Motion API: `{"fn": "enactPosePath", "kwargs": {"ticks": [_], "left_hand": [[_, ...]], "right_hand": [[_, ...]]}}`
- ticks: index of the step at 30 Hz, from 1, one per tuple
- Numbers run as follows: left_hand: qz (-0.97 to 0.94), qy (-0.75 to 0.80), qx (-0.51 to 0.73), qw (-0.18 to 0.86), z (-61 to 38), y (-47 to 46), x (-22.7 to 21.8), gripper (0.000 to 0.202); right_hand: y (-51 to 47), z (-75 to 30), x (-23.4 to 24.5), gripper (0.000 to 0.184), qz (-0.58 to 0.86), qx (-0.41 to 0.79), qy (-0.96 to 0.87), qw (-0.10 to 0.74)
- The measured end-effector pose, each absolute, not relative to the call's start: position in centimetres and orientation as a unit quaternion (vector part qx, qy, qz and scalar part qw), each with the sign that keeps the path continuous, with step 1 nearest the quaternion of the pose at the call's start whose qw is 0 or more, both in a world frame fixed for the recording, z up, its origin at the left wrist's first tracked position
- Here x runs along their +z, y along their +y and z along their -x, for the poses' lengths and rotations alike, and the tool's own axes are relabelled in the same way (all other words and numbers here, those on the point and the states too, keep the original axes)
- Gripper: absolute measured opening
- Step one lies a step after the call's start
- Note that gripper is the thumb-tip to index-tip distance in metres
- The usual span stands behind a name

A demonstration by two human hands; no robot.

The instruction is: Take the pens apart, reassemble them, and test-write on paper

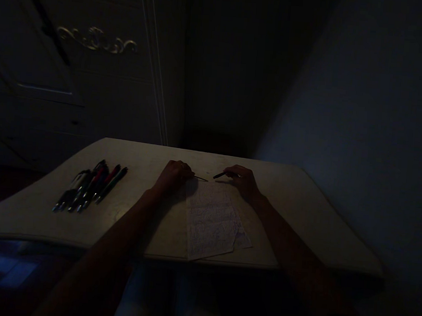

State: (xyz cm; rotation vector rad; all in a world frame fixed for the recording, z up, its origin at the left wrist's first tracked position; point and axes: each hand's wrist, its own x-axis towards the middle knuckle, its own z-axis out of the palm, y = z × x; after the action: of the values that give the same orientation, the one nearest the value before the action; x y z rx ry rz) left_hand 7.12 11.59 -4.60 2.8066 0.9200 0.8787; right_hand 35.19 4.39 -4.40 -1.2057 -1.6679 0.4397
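The scene is very dim. My left hand point(174, 172) is closed, pinching a thin pen refill point(201, 178) that points right. My right hand point(241, 178) is closed on a dark pen barrel point(220, 175) whose end points left toward the refill. A small gap separates the two parts. Both hands rest on the pale table point(293, 216) just beyond the top edge of a written sheet of paper point(210, 220). A second sheet point(243, 237) pokes out from under the first one at its lower right.
A row of several pens point(89, 188) lies on the left part of the table, some red, some dark. A dark cabinet door with a gold ornament point(96, 40) stands behind on the left. A plain wall point(362, 115) rises close on the right.
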Motion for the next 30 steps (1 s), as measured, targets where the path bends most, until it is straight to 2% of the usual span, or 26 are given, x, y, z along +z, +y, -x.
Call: {"fn": "enactPosePath", "kwargs": {"ticks": [5, 17, 24, 30], "left_hand": [[-0.910, 0.290, 0.294, -0.033, -7.2, 11.1, -4.1, 0.016], [-0.899, 0.279, 0.316, -0.117, -7.3, 10.2, -3.2, 0.026], [-0.902, 0.209, 0.341, -0.164, -7.8, 10.5, -4.1, 0.021], [-0.893, 0.212, 0.350, -0.187, -8.0, 10.5, -4.2, 0.019]], "right_hand": [[4.3, -35.1, -4.4, 0.014, 0.509, 0.176, -0.676, 0.503], [4.5, -34.7, -5.4, 0.017, 0.482, 0.187, -0.685, 0.514], [4.7, -34.6, -5.5, 0.017, 0.447, 0.126, -0.719, 0.516], [4.8, -34.7, -5.6, 0.019, 0.424, 0.110, -0.762, 0.477]]}}
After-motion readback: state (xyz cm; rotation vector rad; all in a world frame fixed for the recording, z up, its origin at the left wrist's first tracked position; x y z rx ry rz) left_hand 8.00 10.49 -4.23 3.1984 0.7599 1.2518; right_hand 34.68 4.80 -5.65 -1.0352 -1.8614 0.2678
